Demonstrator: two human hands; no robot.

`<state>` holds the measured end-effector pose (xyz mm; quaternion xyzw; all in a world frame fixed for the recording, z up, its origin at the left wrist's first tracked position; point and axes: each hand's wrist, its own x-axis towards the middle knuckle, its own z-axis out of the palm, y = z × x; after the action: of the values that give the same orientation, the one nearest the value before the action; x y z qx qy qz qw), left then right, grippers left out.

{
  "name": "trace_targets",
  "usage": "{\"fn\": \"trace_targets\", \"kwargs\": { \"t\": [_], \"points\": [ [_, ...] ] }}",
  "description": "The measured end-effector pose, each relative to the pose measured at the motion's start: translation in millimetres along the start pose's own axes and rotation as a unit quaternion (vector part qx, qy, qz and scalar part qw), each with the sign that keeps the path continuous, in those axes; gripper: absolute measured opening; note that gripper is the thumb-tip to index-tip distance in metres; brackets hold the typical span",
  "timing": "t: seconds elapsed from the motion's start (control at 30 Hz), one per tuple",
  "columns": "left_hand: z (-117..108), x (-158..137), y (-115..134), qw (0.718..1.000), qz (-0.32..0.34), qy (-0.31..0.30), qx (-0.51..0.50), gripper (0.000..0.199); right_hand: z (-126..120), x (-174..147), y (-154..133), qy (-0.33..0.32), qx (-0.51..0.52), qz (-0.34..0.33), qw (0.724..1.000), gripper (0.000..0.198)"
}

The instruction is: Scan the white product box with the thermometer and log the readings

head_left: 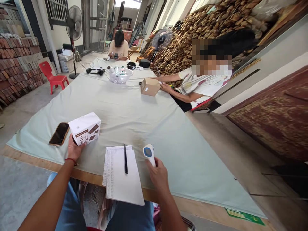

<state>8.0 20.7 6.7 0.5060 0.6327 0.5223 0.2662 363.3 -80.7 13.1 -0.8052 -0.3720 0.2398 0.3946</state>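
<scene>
In my right hand [158,175] is a white and blue infrared thermometer [149,154], gripped by its handle with the small screen facing me. My left hand [75,149] is wrapped round the near lower corner of a white printed box [85,126], whose side shows brown bar pictures. A phone in an orange-brown case [59,133] lies just left of the box. Between my hands an open notebook [124,179] with handwriting on its left edge overhangs the table edge. On it rests a black pen [125,160].
A cloth-covered table [115,106] stretches ahead. To the right, a person [202,80] sits by a cardboard box [150,86]. Further off are a clear basket of bottles [120,77], a black headset-like device [95,71] and another person [119,48]. A red chair [53,77] stands left.
</scene>
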Motion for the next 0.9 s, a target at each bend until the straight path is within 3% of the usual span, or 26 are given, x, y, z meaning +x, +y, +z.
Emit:
{"fn": "trace_targets", "kwargs": {
  "t": [0.07, 0.17, 0.23, 0.33, 0.57, 0.9],
  "points": [
    [1.4, -0.4, 5.7, 0.998, -0.022, -0.034, -0.044, 0.069, 7.1, -17.9, -16.3, -0.002, 0.130, -0.016, 0.991, 0.041],
    [6.1, -13.9, 13.5, 0.996, -0.010, -0.065, -0.054, 0.054, 24.3, -47.7, -44.9, -0.137, 0.250, -0.025, 0.958, 0.033],
    [8.9, -23.8, 17.0, 0.994, 0.036, -0.101, -0.020, 0.049, 39.9, -64.6, -62.8, -0.215, 0.276, -0.037, 0.936, 0.031],
    [11.2, -32.5, 18.7, 0.987, 0.105, -0.119, 0.037, 0.046, 66.0, -82.9, -81.2, -0.272, 0.288, -0.053, 0.917, 0.031],
    [13.4, -32.8, 9.4, 0.984, 0.125, -0.104, 0.074, 0.047, 106.8, -98.5, -90.0, -0.278, 0.292, -0.044, 0.914, 0.034],
    [13.9, -33.5, 7.4, 0.981, 0.136, -0.104, 0.087, 0.043, 109.7, -99.2, -93.9, -0.281, 0.265, -0.036, 0.922, 0.035]
  ]
}}
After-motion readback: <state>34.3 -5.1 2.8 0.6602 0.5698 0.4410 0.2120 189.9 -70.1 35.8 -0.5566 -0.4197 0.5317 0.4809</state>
